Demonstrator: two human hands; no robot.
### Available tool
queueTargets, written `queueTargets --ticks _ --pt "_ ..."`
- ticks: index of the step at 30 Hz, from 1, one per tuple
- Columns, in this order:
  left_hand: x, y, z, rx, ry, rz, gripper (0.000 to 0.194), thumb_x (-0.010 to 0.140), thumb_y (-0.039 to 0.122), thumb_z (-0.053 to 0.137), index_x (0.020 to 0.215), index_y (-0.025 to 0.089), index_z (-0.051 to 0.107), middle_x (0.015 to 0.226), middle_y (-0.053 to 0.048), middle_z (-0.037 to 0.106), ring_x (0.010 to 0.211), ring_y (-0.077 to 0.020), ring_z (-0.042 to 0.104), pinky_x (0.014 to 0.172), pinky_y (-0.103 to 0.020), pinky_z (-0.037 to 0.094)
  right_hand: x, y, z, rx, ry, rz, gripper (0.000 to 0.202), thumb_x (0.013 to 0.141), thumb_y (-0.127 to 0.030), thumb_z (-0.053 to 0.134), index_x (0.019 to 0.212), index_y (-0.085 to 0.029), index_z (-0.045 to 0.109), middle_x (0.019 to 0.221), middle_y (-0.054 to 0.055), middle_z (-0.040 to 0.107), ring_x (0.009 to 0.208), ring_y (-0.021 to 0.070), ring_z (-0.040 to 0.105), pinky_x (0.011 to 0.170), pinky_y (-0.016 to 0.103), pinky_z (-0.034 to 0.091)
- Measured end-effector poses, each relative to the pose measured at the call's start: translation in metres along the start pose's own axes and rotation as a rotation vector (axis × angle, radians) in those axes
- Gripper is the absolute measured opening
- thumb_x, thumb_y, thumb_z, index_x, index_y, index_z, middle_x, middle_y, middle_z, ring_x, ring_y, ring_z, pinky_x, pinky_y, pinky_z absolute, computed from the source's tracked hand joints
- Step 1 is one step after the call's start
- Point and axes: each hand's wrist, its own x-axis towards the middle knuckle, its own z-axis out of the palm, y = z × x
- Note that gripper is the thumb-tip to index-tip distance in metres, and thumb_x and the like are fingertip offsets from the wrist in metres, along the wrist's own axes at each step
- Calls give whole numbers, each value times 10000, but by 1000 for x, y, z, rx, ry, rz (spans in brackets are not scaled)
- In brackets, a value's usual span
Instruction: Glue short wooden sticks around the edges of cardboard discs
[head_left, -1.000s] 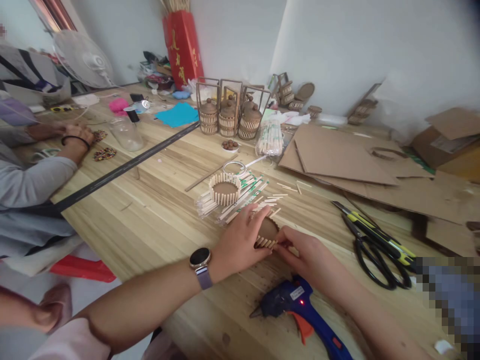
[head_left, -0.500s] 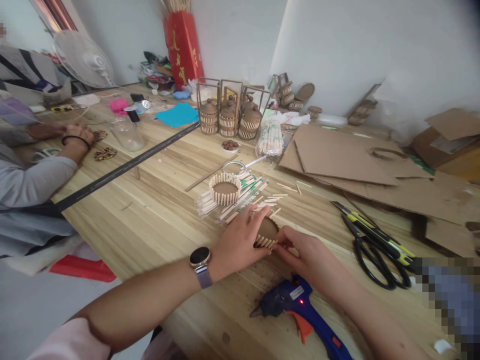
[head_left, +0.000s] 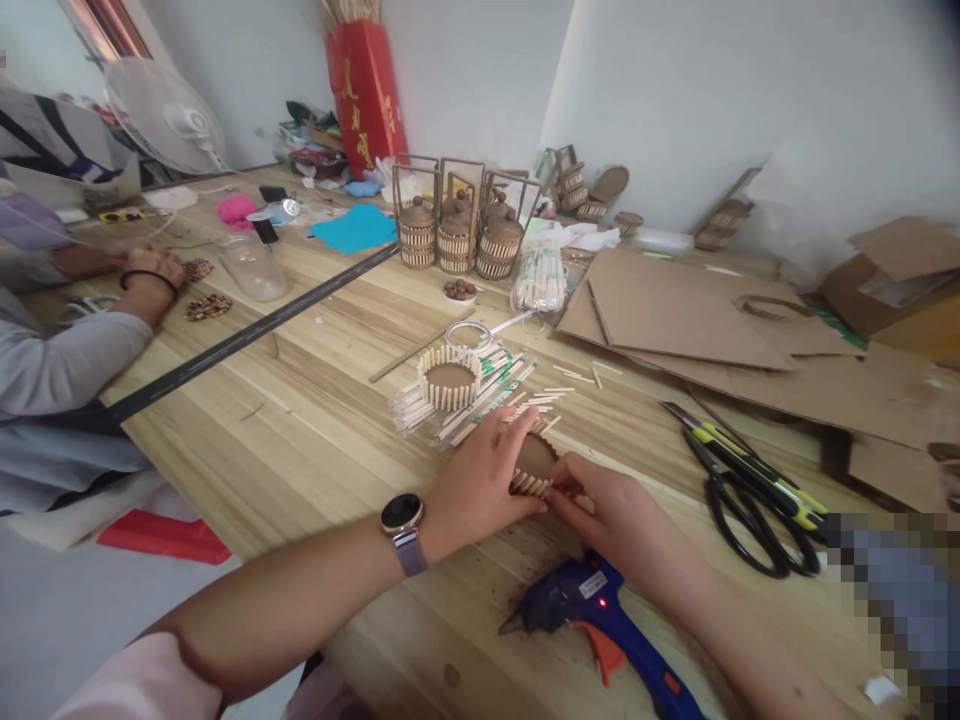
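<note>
Nothing moved; both hands (head_left: 555,490) still grip stick ring (head_left: 534,468), glue gun (head_left: 600,625) near.

Gold brush-written characters run down the tall red cardboard box (head_left: 365,95) at the back of the counter (head_left: 300,440), too blurred to read. Green print on the chopstick wrappers (head_left: 495,375), likewise too small to make out.

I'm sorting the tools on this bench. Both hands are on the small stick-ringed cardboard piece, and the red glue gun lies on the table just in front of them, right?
Not quite: the glue gun is blue, with an orange trigger, as the head view shows. Both the left hand and right hand are on the stick-ringed piece, and the gun lies on the table near them.
</note>
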Motion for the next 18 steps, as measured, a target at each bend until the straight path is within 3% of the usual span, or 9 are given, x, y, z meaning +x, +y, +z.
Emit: queueTargets --ticks 12,18 --pt "0 1 0 -41 -3 -21 969 704 214 782 1456 291 175 1410 -138 366 1338 -315 370 1062 -506 395 -4 -3 -16 36 -47 39 149 893 -301 453 914 -236 585 796 20 717 689 180 653 610 282 468" --pt "0 1 -1 -37 -15 -51 1021 684 193 784 1463 317 136 1419 -129 356 1349 -312 360 1082 -522 371 -17 0 -29 -68 -41 51 244 901 -373 433 766 -248 593 649 10 657 561 171 582 518 282 419"
